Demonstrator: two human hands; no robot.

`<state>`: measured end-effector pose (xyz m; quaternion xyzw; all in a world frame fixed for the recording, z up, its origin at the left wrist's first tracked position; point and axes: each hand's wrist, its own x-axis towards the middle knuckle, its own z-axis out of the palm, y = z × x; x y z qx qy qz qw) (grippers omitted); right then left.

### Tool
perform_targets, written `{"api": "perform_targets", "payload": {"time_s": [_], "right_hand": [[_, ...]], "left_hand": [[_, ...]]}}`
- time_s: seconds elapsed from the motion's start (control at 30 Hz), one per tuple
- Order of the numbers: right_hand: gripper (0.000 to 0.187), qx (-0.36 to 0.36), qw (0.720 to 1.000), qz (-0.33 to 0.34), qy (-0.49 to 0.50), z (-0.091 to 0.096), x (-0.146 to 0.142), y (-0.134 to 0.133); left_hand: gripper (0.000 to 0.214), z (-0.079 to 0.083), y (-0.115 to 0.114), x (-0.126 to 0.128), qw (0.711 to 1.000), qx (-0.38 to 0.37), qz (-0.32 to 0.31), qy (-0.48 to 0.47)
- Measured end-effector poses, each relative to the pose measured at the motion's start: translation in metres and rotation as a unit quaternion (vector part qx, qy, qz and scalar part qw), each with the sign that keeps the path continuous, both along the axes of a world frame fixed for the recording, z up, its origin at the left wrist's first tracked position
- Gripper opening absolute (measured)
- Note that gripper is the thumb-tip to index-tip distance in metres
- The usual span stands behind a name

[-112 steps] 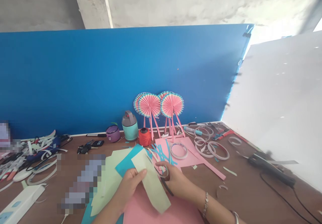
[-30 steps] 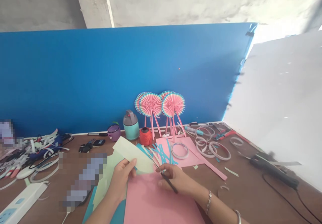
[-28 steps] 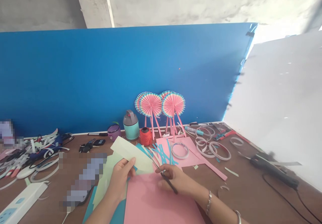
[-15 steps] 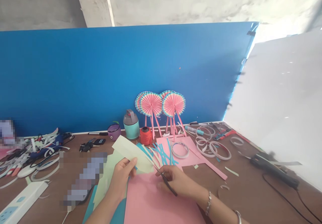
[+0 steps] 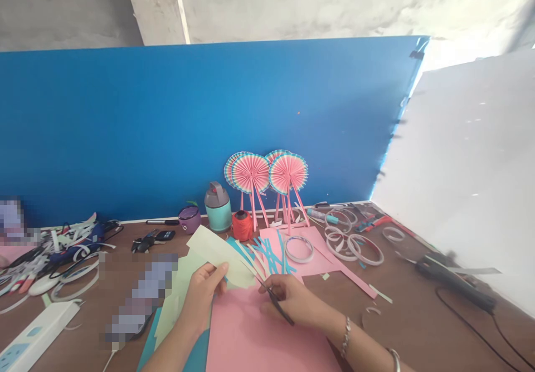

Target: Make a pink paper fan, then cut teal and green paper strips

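Observation:
My left hand (image 5: 201, 295) pinches a pale green paper strip (image 5: 217, 250) by its near edge and holds it slanted above the table. My right hand (image 5: 290, 300) is closed around black-handled scissors (image 5: 273, 299), whose blades meet the strip's right end. Under both hands lies a pink sheet (image 5: 263, 336) on top of pale green and teal sheets (image 5: 178, 299). Beyond the scissors lie loose blue and pink paper strips (image 5: 267, 252).
Pink paper fans (image 5: 267, 177) lean on the blue board behind a teal bottle (image 5: 217, 207), a purple pot (image 5: 188, 220) and an orange spool (image 5: 241, 226). Tape rings (image 5: 351, 244) lie right, a glue gun (image 5: 451, 280) far right, a power strip (image 5: 29, 338) and clutter left.
Since the earliest frame the green strip has swung from pointing down-right to lying across, left of the scissors. Over the last second the blades have moved slightly along its right end.

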<state>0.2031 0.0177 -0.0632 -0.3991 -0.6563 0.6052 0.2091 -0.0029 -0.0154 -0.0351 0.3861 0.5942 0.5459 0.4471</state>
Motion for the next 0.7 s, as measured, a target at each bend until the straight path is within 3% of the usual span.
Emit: {"api": "perform_targets", "payload": {"time_s": [0.7], "right_hand": [[0.026,0.003,1.000,-0.011,-0.003,-0.004,0.000,0.001]], "left_hand": [[0.037,-0.010,0.002,-0.003,1.000,-0.003,-0.007,-0.010]]}}
